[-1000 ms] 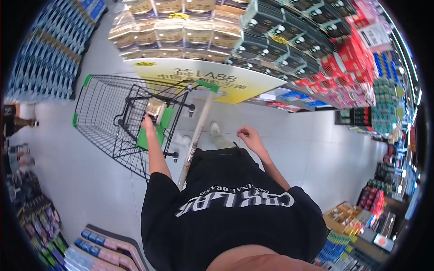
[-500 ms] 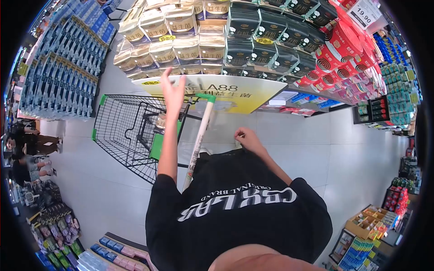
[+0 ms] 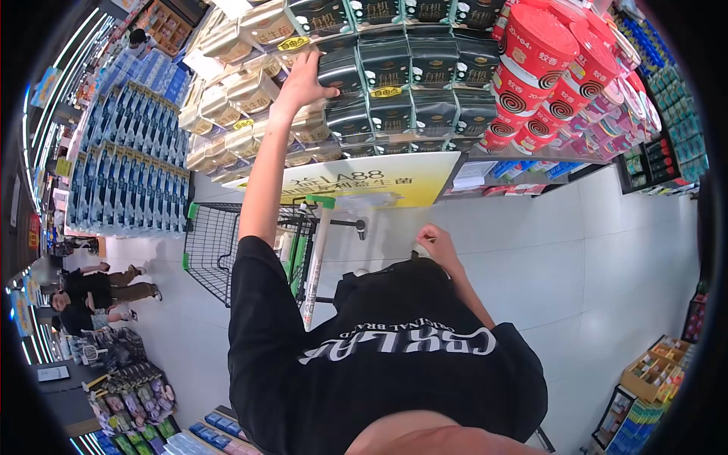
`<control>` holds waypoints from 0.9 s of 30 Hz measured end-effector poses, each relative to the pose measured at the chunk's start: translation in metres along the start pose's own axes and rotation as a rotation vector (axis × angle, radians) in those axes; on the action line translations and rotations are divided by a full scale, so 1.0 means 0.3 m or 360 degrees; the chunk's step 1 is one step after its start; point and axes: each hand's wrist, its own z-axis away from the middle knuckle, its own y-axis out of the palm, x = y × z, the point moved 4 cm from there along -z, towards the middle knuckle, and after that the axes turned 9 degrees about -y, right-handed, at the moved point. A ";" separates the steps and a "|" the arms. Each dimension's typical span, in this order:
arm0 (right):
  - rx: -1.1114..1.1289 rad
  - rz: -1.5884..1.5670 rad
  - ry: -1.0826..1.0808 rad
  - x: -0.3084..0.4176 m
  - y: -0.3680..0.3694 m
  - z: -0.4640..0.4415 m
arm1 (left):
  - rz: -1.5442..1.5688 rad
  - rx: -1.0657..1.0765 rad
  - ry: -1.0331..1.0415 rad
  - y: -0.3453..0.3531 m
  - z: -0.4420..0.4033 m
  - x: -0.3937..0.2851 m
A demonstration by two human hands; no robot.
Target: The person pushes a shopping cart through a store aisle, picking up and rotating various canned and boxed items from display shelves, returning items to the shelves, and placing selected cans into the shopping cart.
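Observation:
My left hand point(image 3: 305, 82) reaches up to a display of stacked packs, thumb spread away from the fingers. It lies at the border between cream-coloured packs point(image 3: 254, 92) and dark green packs point(image 3: 388, 64), its fingertips against the packs; whether they touch cream or green is hard to tell. Low in front of my body is my right hand point(image 3: 438, 246), fingers curled; anything inside them is hidden. A black wire shopping cart point(image 3: 208, 246) with green corners stands below my left forearm, its pale handle bar point(image 3: 315, 262) close to my body.
A yellow and white sign board point(image 3: 364, 182) fronts the display. Red tubs point(image 3: 531, 53) are piled to the right. Blue packs point(image 3: 129, 163) form a stack at left, with two people point(image 3: 98, 292) in the aisle beyond. Shelved goods point(image 3: 660, 371) stand at lower right.
My left hand has moved up and forward from above the cart to the stacked packs. My view has shifted toward the display. The right hand stays low with curled fingers.

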 end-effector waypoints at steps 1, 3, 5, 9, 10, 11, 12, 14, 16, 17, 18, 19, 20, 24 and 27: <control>-0.0010 -0.0007 -0.0013 -0.013 -0.010 0.006 | 0.0085 -0.0015 -0.0012 0.010 0.003 0.008; -0.0016 -0.0007 -0.0045 -0.024 -0.018 0.012 | 0.0190 -0.0069 -0.0042 0.008 0.025 0.006; 0.0012 -0.0073 -0.0048 -0.028 -0.008 0.004 | 0.0230 -0.0159 -0.0079 -0.003 0.054 0.012; 0.0128 -0.0019 -0.0153 0.050 0.008 -0.055 | 0.0579 -0.0246 -0.0185 -0.108 0.127 0.058; 0.0101 0.0033 -0.0173 0.098 0.007 -0.077 | 0.0645 -0.0262 -0.0239 -0.156 0.155 0.064; 0.0063 0.0079 -0.0199 0.176 0.003 -0.115 | 0.0706 -0.0276 -0.0280 -0.207 0.176 0.064; 0.0023 0.0122 -0.0215 0.250 0.005 -0.147 | 0.0712 -0.0244 -0.0263 -0.263 0.217 0.036; -0.0109 0.0091 -0.0416 0.388 0.006 -0.212 | 0.0973 -0.0006 -0.0301 -0.322 0.313 0.001; -0.0204 0.0044 -0.0715 0.546 0.025 -0.262 | 0.1158 0.0183 -0.0312 -0.330 0.427 -0.019; -0.0147 -0.0102 -0.0694 0.615 0.045 -0.277 | 0.1286 0.0302 -0.0309 -0.290 0.486 -0.014; -0.0093 -0.0252 -0.0664 0.681 0.070 -0.287 | 0.1385 0.0356 -0.0346 -0.236 0.548 -0.020; -0.0046 -0.0406 -0.0631 0.712 0.104 -0.287 | 0.1481 0.0412 -0.0379 -0.172 0.610 -0.039; 0.0070 -0.0464 -0.0568 0.712 0.146 -0.281 | 0.1661 0.0425 -0.0397 -0.101 0.679 -0.077; 0.0234 -0.0629 -0.0351 0.653 0.279 -0.243 | 0.2525 0.0119 -0.0771 0.123 0.911 -0.116; 0.0213 -0.0679 -0.0169 0.607 0.324 -0.184 | 0.2648 0.0109 -0.1065 0.212 1.063 -0.118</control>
